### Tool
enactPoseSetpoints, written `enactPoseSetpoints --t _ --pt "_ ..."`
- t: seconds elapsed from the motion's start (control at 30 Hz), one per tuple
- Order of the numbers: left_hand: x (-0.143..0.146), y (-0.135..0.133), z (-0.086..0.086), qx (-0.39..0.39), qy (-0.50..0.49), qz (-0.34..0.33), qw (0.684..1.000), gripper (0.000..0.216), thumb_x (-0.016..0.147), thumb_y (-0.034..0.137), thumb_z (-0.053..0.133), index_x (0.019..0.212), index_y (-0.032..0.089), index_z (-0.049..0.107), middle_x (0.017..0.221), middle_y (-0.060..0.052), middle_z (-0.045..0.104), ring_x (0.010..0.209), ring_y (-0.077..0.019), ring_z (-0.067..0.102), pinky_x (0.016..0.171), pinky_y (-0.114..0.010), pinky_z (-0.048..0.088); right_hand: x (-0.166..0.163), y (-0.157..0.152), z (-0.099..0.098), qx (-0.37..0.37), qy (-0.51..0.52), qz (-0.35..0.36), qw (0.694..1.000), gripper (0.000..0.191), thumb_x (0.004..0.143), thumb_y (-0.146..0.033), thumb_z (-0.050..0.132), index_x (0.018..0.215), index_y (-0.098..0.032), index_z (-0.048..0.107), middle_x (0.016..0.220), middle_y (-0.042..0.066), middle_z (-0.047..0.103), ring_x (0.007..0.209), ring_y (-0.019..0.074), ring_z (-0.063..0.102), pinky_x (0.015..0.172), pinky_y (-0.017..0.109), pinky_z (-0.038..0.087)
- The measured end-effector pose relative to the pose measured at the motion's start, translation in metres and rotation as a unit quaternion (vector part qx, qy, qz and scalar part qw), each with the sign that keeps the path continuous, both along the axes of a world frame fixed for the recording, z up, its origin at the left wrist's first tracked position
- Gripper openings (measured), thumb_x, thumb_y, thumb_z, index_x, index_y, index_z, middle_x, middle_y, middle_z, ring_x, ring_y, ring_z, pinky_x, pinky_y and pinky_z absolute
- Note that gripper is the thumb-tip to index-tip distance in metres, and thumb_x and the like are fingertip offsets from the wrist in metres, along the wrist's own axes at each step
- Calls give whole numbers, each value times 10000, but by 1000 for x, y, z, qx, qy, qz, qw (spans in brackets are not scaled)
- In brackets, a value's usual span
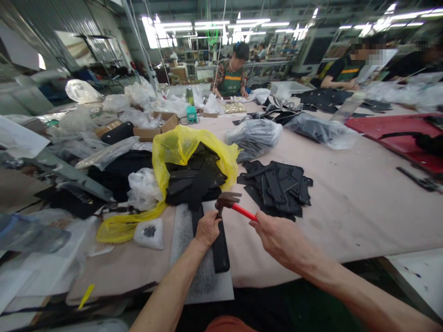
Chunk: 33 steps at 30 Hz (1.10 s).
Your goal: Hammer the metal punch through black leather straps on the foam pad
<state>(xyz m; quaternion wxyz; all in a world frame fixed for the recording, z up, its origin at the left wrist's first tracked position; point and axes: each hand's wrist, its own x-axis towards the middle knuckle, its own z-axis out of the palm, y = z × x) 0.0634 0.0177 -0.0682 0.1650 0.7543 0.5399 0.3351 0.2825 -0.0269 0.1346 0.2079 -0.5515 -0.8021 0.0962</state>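
1. Your left hand point(207, 229) is nearest to you, just left of centre. Its fingers are bunched together and pinch down on the far end of a black strip point(220, 249).
2. That strip lies lengthwise on a pale slab point(182, 240) at the near edge of the table point(346, 207).
3. Your right hand point(277, 237) is just to the right, fingers wrapped tight around the red handle of a hammer point(231, 203). The hammer's dark head hangs just above your left fingertips, not touching them.
4. Left of the slab sits a small white pouch point(149, 233) with dark bits inside.
5. Beyond the slab, a yellow bag point(180, 147) lies open and full of black pieces.
6. To its right, a loose pile of black pieces point(277, 186) rests on the table.
7. Farther off lies a clear bag point(254, 136) of dark parts, with a red board point(398, 133) at far right.
8. At the far end, a person in a green vest point(231, 78) works seated, and another person point(346, 71) is at far right.
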Motion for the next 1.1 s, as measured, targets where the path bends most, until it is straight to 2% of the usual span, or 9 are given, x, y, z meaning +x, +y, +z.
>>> enactPoseSetpoints --t 0.07,0.2,0.37,0.47,0.57,0.73,0.83,1.0,1.1 --pt "0 0 -1 3 -2 1 1000 137 843 84 543 907 203 565 861 -38 637 872 -192 627 794 -289 496 1 1 1 5 -5 -12 1000 307 964 -386 390 711 -219 438 503 -46 422 396 102 338 449 270 167" --pt "-1 1 -3 11 -2 3 1000 126 844 92 542 900 201 566 850 -36 639 855 -190 629 779 -284 496 0 4 6 94 115 -96 984 317 1002 -390 273 784 -219 427 579 -31 461 459 106 413 474 236 260" --pt "0 1 -2 20 -2 -3 1000 130 841 85 524 882 200 566 831 -35 632 833 -186 628 756 -280 496 7 11 7 24 -15 16 999 318 955 -394 427 688 -221 426 478 -55 374 388 96 295 448 277 143" --pt "0 1 -2 12 -10 1 1000 118 839 93 528 869 202 563 822 -36 626 828 -188 627 763 -285 498 7 14 17 63 33 -61 996 331 990 -415 356 741 -220 453 543 -33 450 425 102 372 453 258 202" --pt "0 2 -2 7 -9 -1 1000 119 843 99 524 886 202 567 853 -43 635 856 -194 626 792 -297 499 1 13 13 95 118 -130 980 399 1025 -404 190 816 -216 473 646 14 528 511 120 477 490 248 290" --pt "-1 2 -3 -3 -13 -3 1000 119 848 115 518 908 203 570 872 -49 645 856 -197 628 786 -300 502 5 9 -18 -66 -8 -36 997 279 946 -395 451 736 -212 473 521 -28 443 430 109 375 473 273 187" --pt "-1 2 -2 -6 -27 3 1000 101 840 121 527 881 203 569 867 -53 646 850 -200 631 788 -303 505 20 16 -47 -141 1 -99 985 286 972 -377 386 769 -201 483 580 -18 488 492 113 420 497 257 228" --pt "-1 2 -2 -13 -29 2 999 84 848 134 521 868 203 566 859 -56 649 850 -209 637 790 -311 509 35 22 -126 -273 59 -197 940 334 983 -320 323 788 -170 549 638 18 555 564 138 504 547 246 330" --pt "-2 2 -3 -12 -25 4 1000 81 853 146 518 883 201 568 869 -57 653 852 -209 641 793 -312 510 25 15 -158 -222 17 -214 951 222 939 -249 420 991 -123 595 901 122 626 785 206 570 677 298 389"
